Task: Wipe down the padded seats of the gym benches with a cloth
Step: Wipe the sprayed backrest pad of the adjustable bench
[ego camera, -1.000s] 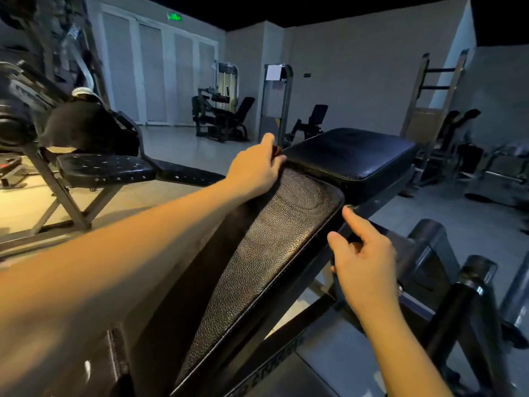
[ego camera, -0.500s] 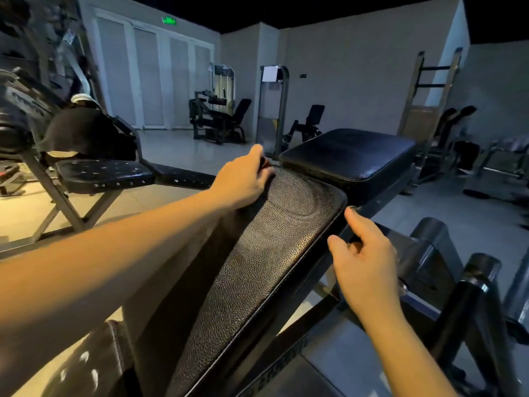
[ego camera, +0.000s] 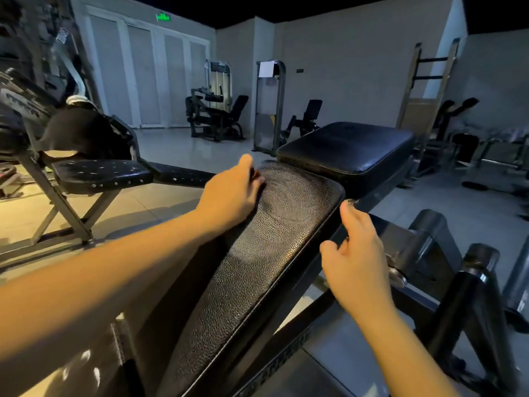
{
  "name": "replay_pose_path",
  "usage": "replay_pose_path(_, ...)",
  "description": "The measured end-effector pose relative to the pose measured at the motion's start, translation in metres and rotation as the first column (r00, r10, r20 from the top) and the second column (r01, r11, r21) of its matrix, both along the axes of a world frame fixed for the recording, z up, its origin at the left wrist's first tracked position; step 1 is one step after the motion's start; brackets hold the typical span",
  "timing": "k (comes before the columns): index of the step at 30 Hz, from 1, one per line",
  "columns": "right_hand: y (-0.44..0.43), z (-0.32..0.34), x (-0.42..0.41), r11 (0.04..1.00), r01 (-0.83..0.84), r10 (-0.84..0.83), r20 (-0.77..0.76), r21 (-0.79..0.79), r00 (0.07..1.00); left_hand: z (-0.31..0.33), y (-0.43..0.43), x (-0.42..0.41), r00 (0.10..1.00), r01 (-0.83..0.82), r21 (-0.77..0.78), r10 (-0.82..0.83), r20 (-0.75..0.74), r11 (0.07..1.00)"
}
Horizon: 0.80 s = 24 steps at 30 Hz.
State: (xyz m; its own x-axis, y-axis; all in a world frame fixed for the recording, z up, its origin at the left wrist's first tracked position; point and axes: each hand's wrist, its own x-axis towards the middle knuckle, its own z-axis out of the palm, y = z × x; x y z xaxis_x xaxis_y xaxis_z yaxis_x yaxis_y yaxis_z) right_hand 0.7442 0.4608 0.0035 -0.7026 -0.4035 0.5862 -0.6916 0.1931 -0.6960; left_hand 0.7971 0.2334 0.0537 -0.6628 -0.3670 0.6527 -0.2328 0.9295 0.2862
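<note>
- Bench pad [ego camera: 269,253], long and black with a pebbled leather grain, runs from the lower centre of the frame up to the middle; it looks tilted, its upper end the farther one.
- Seat pad [ego camera: 346,147], black, smooth and square, sits just past that upper end, right of centre, nearly touching it.
- Left hand [ego camera: 232,193] rests on the upper left edge of the bench pad, thumb raised and fingers [ego camera: 257,179] bent down onto the leather. Whether they grip anything cannot be told, as the palm hides whatever lies beneath.
- Right hand [ego camera: 357,259] is beside the right edge of the bench pad, its index finger stretched up to the pad's upper right corner and its thumb spread out to the left. Its other fingers are hidden behind the hand, so its hold cannot be told.
- Bench frame [ego camera: 423,247] of dark metal lies at the right, under and beyond the right hand.
- Second bench [ego camera: 100,173] with a studded black seat stands at the left, well apart, on a pale tiled floor [ego camera: 177,144].
- Weight machine [ego camera: 217,110] stands in the background at upper centre, near white doors [ego camera: 143,75] under a green exit sign [ego camera: 163,17].
</note>
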Motion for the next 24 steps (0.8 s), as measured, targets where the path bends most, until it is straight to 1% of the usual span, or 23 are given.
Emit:
replay_pose_path(1,0.001,0.001,0.001,1.000,0.015,-0.015,-0.007,0.017,1.000,0.009,0.007,-0.014,1.000,-0.028,0.014,0.028,-0.009,1.000)
replay_pose_path(2,0.002,0.002,0.000,0.999,0.027,-0.026,-0.018,0.033,0.999,0.017,0.019,-0.025,1.000,-0.012,0.023,0.012,-0.015,1.000)
replay_pose_path(4,0.004,0.005,-0.004,0.997,0.042,-0.041,-0.020,0.058,0.999,0.024,0.053,-0.030,0.992,0.125,-0.009,-0.126,-0.025,0.992)
replay_pose_path(7,0.005,0.008,-0.006,0.999,0.036,-0.036,0.004,0.040,0.999,0.004,0.089,0.008,0.927,0.375,-0.065,-0.376,-0.003,0.925)
replay_pose_path(9,0.005,0.011,-0.005,0.999,0.048,-0.048,0.007,0.019,0.999,-0.020,0.086,0.043,0.901,0.433,-0.079,-0.434,0.013,0.898)
replay_pose_path(11,0.005,0.012,-0.004,0.998,0.063,-0.063,0.006,0.002,0.998,-0.038,0.061,0.066,0.923,0.385,-0.049,-0.386,0.002,0.921)
replay_pose_path(13,0.003,0.011,-0.004,0.998,0.062,-0.062,-0.005,-0.007,0.998,-0.043,0.025,0.066,0.966,0.256,-0.027,-0.257,-0.009,0.966)
replay_pose_path(16,0.003,0.009,-0.002,0.999,0.053,-0.053,-0.016,0.002,0.998,-0.022,-0.019,0.029,1.000,0.002,0.085,-0.001,-0.014,0.996)
replay_pose_path(17,0.003,0.009,-0.001,0.998,0.056,-0.056,-0.019,0.006,0.998,-0.012,-0.025,0.015,0.998,-0.056,0.112,0.058,-0.017,0.992)
replay_pose_path(18,0.003,0.009,-0.001,0.998,0.059,-0.059,-0.015,0.011,0.998,-0.005,-0.024,0.004,0.996,-0.080,0.134,0.084,-0.026,0.988)
replay_pose_path(19,0.004,0.011,-0.001,0.998,0.056,-0.056,0.001,0.009,0.998,-0.001,-0.015,-0.004,0.997,-0.061,0.129,0.067,-0.042,0.990)
replay_pose_path(20,0.005,0.012,-0.001,0.999,0.051,-0.051,0.025,-0.001,0.998,0.000,0.001,-0.007,0.999,-0.009,0.107,0.015,-0.052,0.994)
replay_pose_path(22,0.005,0.013,-0.002,0.998,0.048,-0.046,0.051,-0.036,0.998,-0.006,0.040,0.006,0.985,0.167,0.043,-0.165,-0.053,0.985)
replay_pose_path(24,0.004,0.011,-0.004,0.996,0.061,-0.058,0.045,-0.064,0.997,-0.022,0.063,0.038,0.927,0.375,-0.024,-0.375,-0.005,0.927)
